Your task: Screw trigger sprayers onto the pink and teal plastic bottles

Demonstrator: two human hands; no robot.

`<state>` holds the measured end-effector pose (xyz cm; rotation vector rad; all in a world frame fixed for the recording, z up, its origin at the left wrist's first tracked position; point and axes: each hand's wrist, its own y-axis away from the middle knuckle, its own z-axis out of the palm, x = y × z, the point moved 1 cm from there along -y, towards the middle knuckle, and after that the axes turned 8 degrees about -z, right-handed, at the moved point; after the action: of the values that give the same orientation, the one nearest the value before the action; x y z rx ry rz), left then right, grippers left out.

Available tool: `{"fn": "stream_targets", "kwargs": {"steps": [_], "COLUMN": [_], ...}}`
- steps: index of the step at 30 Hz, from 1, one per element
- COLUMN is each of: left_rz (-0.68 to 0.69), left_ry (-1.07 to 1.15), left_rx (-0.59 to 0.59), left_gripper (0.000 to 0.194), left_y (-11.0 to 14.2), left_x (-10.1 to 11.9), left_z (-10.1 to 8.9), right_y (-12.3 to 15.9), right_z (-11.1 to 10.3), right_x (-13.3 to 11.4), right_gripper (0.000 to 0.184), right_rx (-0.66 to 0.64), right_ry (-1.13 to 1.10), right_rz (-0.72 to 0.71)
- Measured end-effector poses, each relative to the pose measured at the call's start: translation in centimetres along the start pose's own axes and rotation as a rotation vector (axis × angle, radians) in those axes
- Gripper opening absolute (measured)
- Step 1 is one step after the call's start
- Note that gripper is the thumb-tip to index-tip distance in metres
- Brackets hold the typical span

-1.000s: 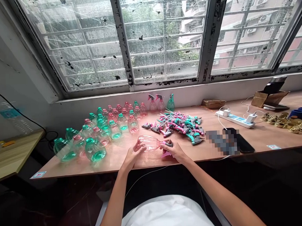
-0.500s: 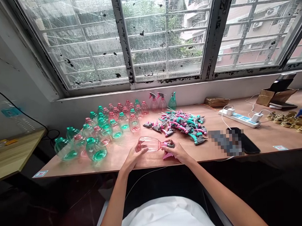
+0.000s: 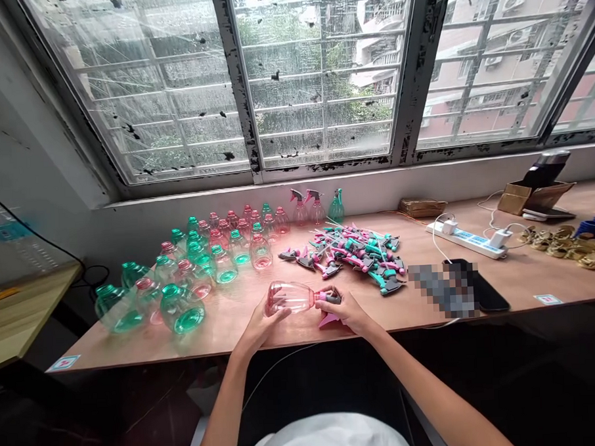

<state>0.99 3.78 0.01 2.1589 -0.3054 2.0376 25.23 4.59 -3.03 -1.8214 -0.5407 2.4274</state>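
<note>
In the head view, a see-through pink bottle lies on its side between the two hands, its rounded body tapering to a narrow neck, with light glinting along its smooth wall. At the neck sits a spray head with a pink collar and a dark grey body, and its pink trigger juts down toward the person. The left hand is curled around the wide base end, thumb along the near side of the body. The right hand is closed around the spray head, thumb near the collar and fingers partly hiding the grey part. The bottle thus stretches from the left hand's grip across to the right hand, neck pointing right; whether it touches the surface beneath cannot be told. Just beyond the right hand spreads a pile of loose spray heads in pink, green and grey. To the left of the left hand and farther out stand open pink and green bottles, and well beyond both hands, three bottles with spray heads on stand by the wall. To the right of the right hand lies a black phone.
</note>
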Motion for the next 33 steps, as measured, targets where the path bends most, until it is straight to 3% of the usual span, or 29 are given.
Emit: {"fn": "stream_targets", "kwargs": {"steps": [2, 7, 11, 16, 19, 24, 28, 33], "left_rz": [-0.009, -0.037, -0.045, -0.010, 0.025, 0.070, 0.018, -0.027], "left_ry": [0.002, 0.041, 0.045, -0.005, -0.065, -0.140, -0.142, -0.098], "left_rx": [0.005, -0.011, -0.051, -0.066, -0.011, 0.097, 0.064, 0.033], "left_gripper": [0.065, 0.103, 0.112, 0.098, 0.090, 0.095, 0.111, 0.100], "left_y": [0.1, -0.1, -1.0, -1.3, -0.7, 0.3, 0.9, 1.1], "left_x": [0.1, -0.5, -0.8, -0.8, -0.9, -1.2, -1.1, -1.4], "left_z": [0.0, -0.2, -0.3, -0.2, -0.3, -0.6, -1.0, -1.4], "right_y": [0.0, 0.0, -0.2, -0.2, -0.2, -0.1, 0.1, 0.2], "right_z": [0.1, 0.2, 0.1, 0.2, 0.3, 0.5, 0.5, 0.3], "right_x": [-0.3, -0.4, -0.1, 0.3, 0.5, 0.4, 0.3, 0.5], "right_gripper": [0.045, 0.043, 0.045, 0.047, 0.046, 0.042, 0.041, 0.038], "right_rx": [0.008, 0.040, 0.064, 0.074, 0.058, 0.027, 0.006, -0.001], "right_ry": [0.005, 0.003, -0.012, -0.027, -0.025, -0.001, 0.023, 0.036], "right_rz": [0.002, 0.015, 0.021, 0.027, 0.032, 0.024, 0.026, 0.034]}}
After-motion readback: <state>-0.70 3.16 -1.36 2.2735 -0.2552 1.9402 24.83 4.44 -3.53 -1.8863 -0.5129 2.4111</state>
